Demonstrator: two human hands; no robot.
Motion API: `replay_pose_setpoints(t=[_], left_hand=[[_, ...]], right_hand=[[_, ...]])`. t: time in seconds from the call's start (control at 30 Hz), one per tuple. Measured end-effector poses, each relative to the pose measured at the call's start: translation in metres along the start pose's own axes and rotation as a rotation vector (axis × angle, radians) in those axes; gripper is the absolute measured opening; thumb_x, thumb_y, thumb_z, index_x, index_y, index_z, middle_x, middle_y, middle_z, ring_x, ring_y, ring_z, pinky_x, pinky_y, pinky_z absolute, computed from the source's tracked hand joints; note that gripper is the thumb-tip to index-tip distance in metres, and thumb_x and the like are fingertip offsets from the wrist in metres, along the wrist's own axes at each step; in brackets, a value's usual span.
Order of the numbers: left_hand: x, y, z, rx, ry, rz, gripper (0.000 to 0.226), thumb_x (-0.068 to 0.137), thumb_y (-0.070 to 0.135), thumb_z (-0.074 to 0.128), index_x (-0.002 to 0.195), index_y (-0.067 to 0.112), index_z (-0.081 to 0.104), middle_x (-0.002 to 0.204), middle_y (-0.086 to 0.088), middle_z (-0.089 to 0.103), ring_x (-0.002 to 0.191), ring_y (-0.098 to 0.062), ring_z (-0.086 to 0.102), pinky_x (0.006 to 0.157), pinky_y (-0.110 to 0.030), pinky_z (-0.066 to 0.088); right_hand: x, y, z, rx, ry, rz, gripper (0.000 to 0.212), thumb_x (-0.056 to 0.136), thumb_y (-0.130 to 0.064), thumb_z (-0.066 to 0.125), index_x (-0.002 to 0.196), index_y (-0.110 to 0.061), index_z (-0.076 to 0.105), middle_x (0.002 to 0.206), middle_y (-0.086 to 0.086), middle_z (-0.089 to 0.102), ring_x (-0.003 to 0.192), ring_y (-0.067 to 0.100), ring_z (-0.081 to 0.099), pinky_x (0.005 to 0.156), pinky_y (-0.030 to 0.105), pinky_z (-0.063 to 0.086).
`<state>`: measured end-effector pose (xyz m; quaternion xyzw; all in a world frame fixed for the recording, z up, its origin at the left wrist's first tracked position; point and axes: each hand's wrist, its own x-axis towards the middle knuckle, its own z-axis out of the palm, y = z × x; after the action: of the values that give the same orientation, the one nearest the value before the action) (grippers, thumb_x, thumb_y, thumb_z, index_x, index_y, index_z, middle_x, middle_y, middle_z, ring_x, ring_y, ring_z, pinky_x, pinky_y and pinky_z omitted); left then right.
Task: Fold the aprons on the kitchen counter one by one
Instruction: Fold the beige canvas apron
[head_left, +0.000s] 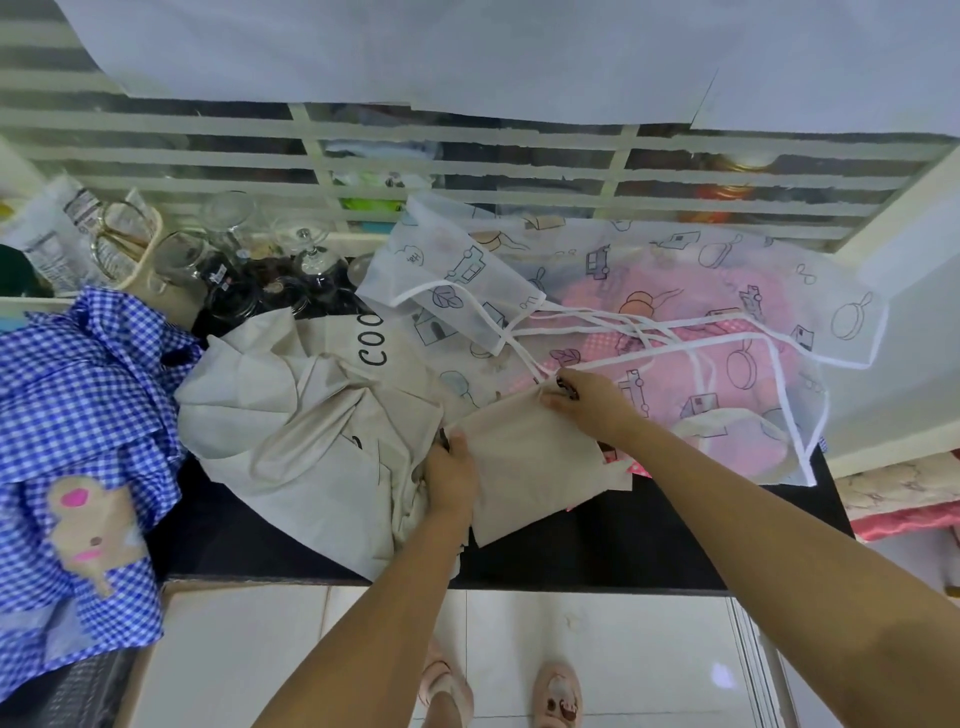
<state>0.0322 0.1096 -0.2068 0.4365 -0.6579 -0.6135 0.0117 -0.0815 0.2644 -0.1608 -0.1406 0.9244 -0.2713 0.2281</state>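
Left hand (451, 475) grips the beige apron (311, 415) by its folded panel and right hand (587, 397) pinches the far corner, on the dark surface (675, 530). Seemingly mid-fold; next, the crumpled remainder needs smoothing. Sheer printed apron (675, 280) and blue checked apron (78, 395) wait alongside.

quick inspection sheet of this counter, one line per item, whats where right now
surface: black counter, largely covered by cloth
job's things: beige apron partly folded; blue checked apron heaped at left; sheer printed apron spread at right over pink cloth
clutter: glassware at back left
grippers: left hand and right hand each grip the beige apron's folded panel
cables: nothing seen
surroundings: window grille behind; tiled floor below
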Motion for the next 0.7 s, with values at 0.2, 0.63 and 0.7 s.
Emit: replay_pose_setpoints(t=[0.2, 0.63, 0.7], left_hand=[[0.0, 0.002, -0.002, 0.076, -0.018, 0.073, 0.033, 0.098, 0.02, 0.051, 0.122, -0.003, 0.054, 0.118, -0.014, 0.061, 0.11, -0.023, 0.056, 0.09, -0.022, 0.04], [-0.025, -0.026, -0.004, 1.391, -0.32, 0.879, 0.071, 0.09, 0.047, 0.038, 0.15, 0.014, 0.02, 0.148, -0.018, 0.039, 0.135, -0.04, 0.038, 0.1, -0.056, 0.043], [-0.015, -0.031, -0.003, 1.385, -0.299, 0.74, 0.085, 0.086, 0.065, 0.025, 0.154, 0.016, 0.008, 0.148, -0.024, 0.036, 0.133, -0.046, 0.036, 0.103, -0.057, 0.037]], right_hand=[[0.014, 0.002, 0.01, -0.027, 0.032, 0.032, 0.034, 0.095, -0.026, 0.054, 0.069, -0.024, 0.033, 0.066, -0.005, 0.038, 0.066, 0.015, 0.04, 0.054, 0.024, 0.025], [0.016, -0.009, 0.028, -0.336, 0.271, -0.258, 0.03, 0.084, -0.005, 0.065, 0.112, -0.004, 0.054, 0.114, 0.013, 0.049, 0.091, 0.029, 0.054, 0.073, 0.039, 0.051], [0.011, -0.011, 0.034, -0.411, 0.243, -0.442, 0.025, 0.084, 0.001, 0.06, 0.109, -0.004, 0.058, 0.11, 0.013, 0.053, 0.088, 0.03, 0.058, 0.072, 0.04, 0.053]])
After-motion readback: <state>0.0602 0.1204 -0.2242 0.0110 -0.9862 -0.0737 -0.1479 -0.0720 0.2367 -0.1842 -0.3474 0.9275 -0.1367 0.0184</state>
